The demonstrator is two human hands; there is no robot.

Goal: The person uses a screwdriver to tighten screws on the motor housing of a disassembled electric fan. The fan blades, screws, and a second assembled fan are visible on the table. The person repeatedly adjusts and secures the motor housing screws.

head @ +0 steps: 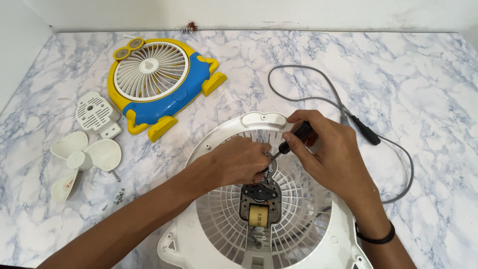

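White ribbed plastic fan housing [219,234] lying flat on marble-look table [423,74], motor [259,204] w/ copper-tone coil exposed at centre. Right hand [326,154] closed round black-handled screwdriver [294,139], tip down at motor bracket. Left hand [241,162] pinched on bracket, steadying. Prob. mid screw-work on motor mount; next needs steady tip, firm brace. Loose blade [82,162], small screws [118,196], yellow-blue fan [159,84] well apart, left.
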